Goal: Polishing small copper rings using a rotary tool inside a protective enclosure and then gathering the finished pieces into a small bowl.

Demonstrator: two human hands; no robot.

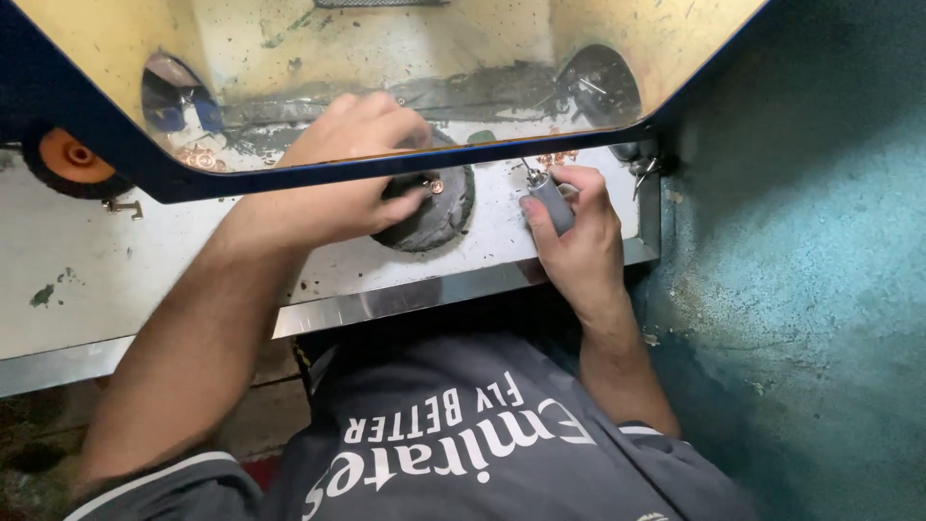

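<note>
White painted metal, scuffed and flecked with dark grime, forms the work surface (174,280), edged along the near side by a bright bare-metal lip (405,301). To the right rises a rough teal-painted wall (810,251). A yellow-tinted transparent guard framed in dark blue (405,162) hangs tilted over the far part of the surface and covers the top of the left hand, so what lies behind shows only through its stained pane. The left hand (362,159) reaches under that guard and is curled over a round black worn pad (429,207), its fingertips pinching a small copper-coloured ring (436,185) against the pad's top. The right hand (569,227) is clenched around a slim grey cylindrical tool (552,201), whose thin metal tip points up and away toward the guard's edge, just right of the pad. More small copper rings (558,156) lie scattered just beyond that tip, and others (198,156) show through the pane at left. An orange-hubbed black wheel (69,159) sits at the far left edge
</note>
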